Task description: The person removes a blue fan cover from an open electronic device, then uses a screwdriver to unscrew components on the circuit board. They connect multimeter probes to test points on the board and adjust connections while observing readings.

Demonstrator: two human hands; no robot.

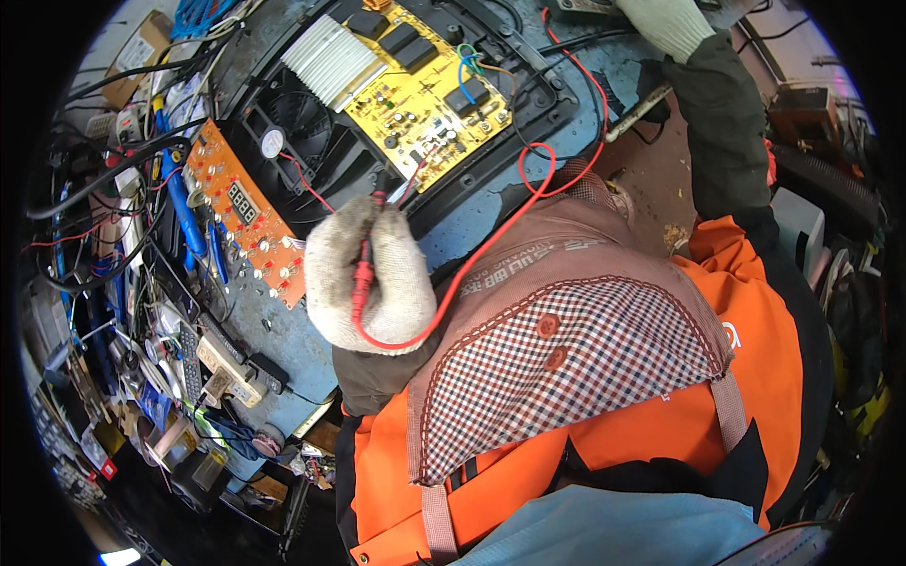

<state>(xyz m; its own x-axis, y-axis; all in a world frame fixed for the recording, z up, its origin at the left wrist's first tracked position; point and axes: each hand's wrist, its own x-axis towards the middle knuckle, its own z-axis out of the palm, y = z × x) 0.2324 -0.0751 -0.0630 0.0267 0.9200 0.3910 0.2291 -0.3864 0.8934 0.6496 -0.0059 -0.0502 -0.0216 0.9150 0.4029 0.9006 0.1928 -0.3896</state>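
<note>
The probe [363, 274] is clasped in the left grip [389, 283], its long axis pointed forward, nearer the yellow board [427, 115] ahead-right; the right grip's [668, 26] closure cannot be told.

The glove [330, 274] on the left hand [387, 292] is of rough, matt knitted cloth. Inside this hand, the red probe [361, 280] looks like smooth plastic. Beyond the hand, the heatsink [330, 61] is of ridged, silvery metal, and the casing [453, 193] is of matt black plastic. To the right of the hand, the apron [613, 325] is of matt woven cloth, with 2 smooth buttons [547, 326] which seem plastic.
</note>
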